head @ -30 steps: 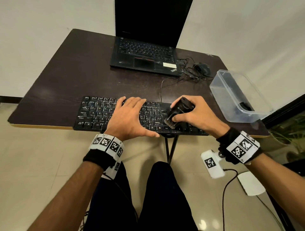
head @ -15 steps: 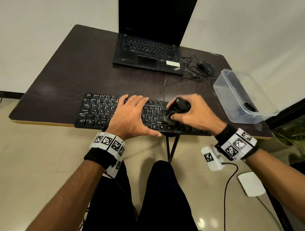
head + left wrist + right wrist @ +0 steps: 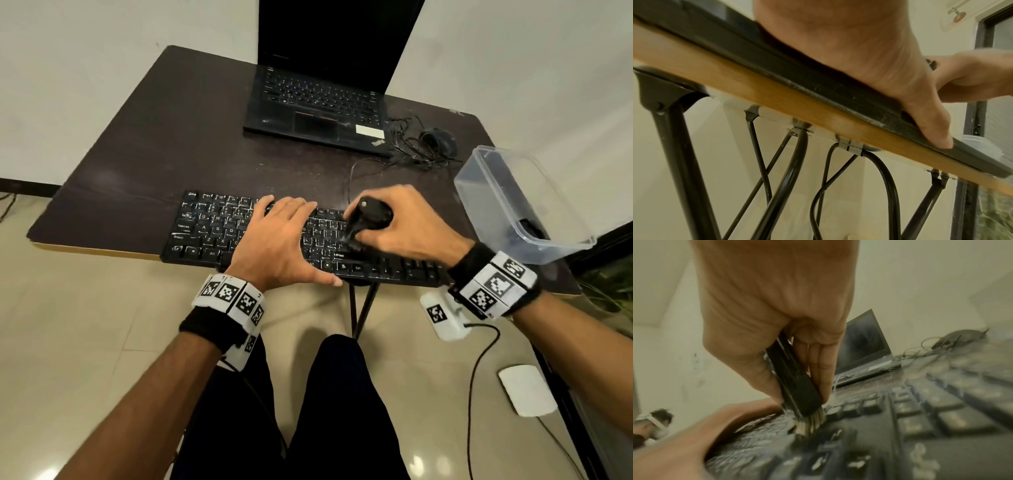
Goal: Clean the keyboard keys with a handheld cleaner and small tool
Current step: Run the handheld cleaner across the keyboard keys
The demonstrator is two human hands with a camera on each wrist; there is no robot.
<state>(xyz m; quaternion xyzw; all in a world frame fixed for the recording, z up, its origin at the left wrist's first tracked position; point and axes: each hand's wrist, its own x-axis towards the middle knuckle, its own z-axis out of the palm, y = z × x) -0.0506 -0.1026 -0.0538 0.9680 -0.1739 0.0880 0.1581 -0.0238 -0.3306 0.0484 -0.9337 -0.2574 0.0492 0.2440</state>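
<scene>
Right hand (image 3: 407, 226): fingers and thumb curled tight around a black handheld cleaner (image 3: 795, 382), its bristle head (image 3: 810, 423) pointed down and pressed into the key rows of the black keyboard (image 3: 205, 233), right of centre; the steep angle probably serves to work the bristles into the gaps between keycaps. Left hand (image 3: 277, 240): laid flat across the middle keys, fingers straight and holding nothing, thumb (image 3: 929, 128) hooked over the keyboard's front edge; judged to pin the board against the brushing. Keyboard: lies along the near edge of the dark table (image 3: 164, 137), slightly overhanging the wooden edge band in the left wrist view. Pale streaks or flecks show among the keys; whether dust or glare cannot be told. Small tool: not identified in any view. Further back: an open black laptop (image 3: 318, 106), a mouse (image 3: 438, 140) with tangled cable, and a clear plastic container (image 3: 513, 202) at the right, a dark item inside it.
</scene>
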